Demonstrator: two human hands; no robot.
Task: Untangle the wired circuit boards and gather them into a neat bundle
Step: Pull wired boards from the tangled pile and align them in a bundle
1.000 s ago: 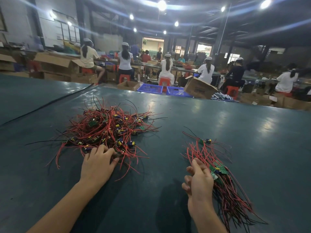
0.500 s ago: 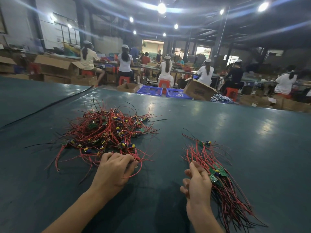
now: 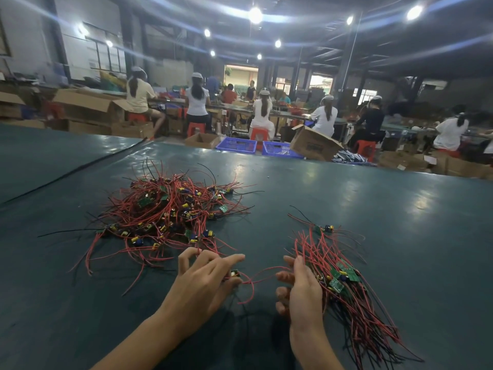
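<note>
Now, looking down over my own 2 bare arms: a tangled heap (image 3: 170,212) of thin red and black wires soldered to small green circuit boards lies on a dark green table (image 3: 400,236). Every place below is given from that tangled heap.

My left hand (image 3: 205,279) sits at the heap's near edge, toward its right side. It pinches 1 single board (image 3: 235,274), a small green circuit board with a yellow part, between thumb and fingers, with the index finger stretched out. A thin red lead (image 3: 256,279) loops from that pinch away from the heap, toward my right hand (image 3: 301,292).

My right hand is well to the right of the heap, on the near side. It is curled round the sorted bundle (image 3: 344,284), a sheaf of red and black wires lying roughly parallel. Several green boards are gathered by my palm, and the wire tails fan out away from the heap.

I judge the single board is close to joining the bundle. Other red strands from the heap lie against my left fingers, so a quick pull could drag more boards along or strain a solder joint. If I loosen my right hand to take the new board, the sheaf could splay and its tails cross. The loose loop of red lead could also snag a board in the bundle.
</note>
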